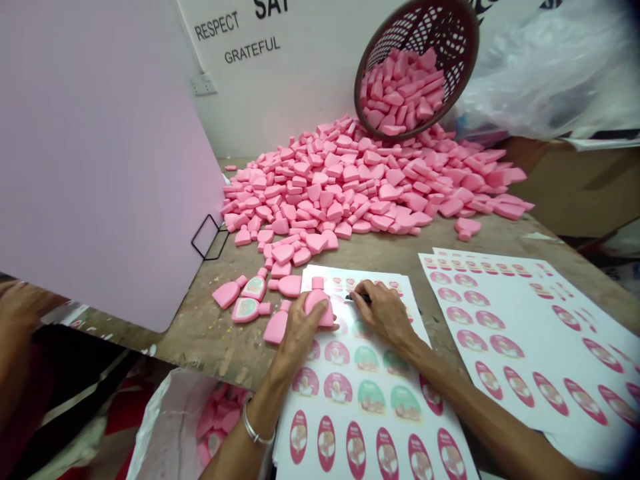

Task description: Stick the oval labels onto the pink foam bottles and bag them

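Note:
My left hand (301, 327) is closed around a pink toy bottle (318, 303) with a narrow neck, held over the sticker sheet. In my right hand (387, 313) is a small black tool (361, 297), its thin tip touching or just above the sheet; its exact kind does not show. Under both hands lies a stack of white sticker sheets (350, 363) printed with round, green and oval labels. Left of the stack, several pink bottles rest on the table, including a labelled bottle (247, 309) and a plain bottle (277, 327).
A large heap of pink bottles (345, 180) covers the back of the table (205, 320), below a tipped brown basket (473, 40). More sticker sheets (505, 300) lie at right. A pale panel (110, 147) stands left. Below the edge is a white sack (160, 420). Another person's arm (17, 313) shows far left.

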The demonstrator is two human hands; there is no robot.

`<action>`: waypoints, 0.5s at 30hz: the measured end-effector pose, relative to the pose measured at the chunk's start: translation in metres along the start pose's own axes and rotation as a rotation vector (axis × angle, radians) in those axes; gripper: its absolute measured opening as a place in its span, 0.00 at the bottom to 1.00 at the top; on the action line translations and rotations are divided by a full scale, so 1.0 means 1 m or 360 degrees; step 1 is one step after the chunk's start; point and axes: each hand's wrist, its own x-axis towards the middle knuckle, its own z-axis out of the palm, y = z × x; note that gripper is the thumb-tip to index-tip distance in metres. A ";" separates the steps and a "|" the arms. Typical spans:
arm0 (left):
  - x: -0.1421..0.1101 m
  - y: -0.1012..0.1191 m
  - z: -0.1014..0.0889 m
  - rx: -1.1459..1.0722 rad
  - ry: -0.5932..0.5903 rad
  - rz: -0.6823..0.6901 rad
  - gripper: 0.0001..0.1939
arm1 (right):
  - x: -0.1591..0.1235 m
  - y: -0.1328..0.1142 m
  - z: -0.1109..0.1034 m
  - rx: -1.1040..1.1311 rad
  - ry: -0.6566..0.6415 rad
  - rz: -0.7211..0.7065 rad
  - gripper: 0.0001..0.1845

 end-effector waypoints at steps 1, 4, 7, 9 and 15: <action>-0.003 -0.001 0.001 0.0033 -0.0036 -0.0009 0.21 | -0.002 0.001 0.000 -0.0032 0.0011 -0.0024 0.09; -0.013 0.001 0.006 0.0096 -0.0190 -0.0082 0.22 | -0.013 0.004 -0.008 -0.0166 0.0053 -0.0128 0.07; -0.021 0.003 0.015 0.0102 -0.0328 -0.0205 0.23 | -0.030 0.007 -0.023 -0.0313 0.0092 -0.0205 0.06; -0.025 0.002 0.019 0.0115 -0.0389 -0.0248 0.23 | -0.042 0.009 -0.029 -0.0393 0.0096 -0.0233 0.05; -0.026 -0.010 0.023 0.0186 -0.0414 -0.0194 0.22 | -0.057 0.010 -0.025 -0.0576 0.0158 -0.0312 0.07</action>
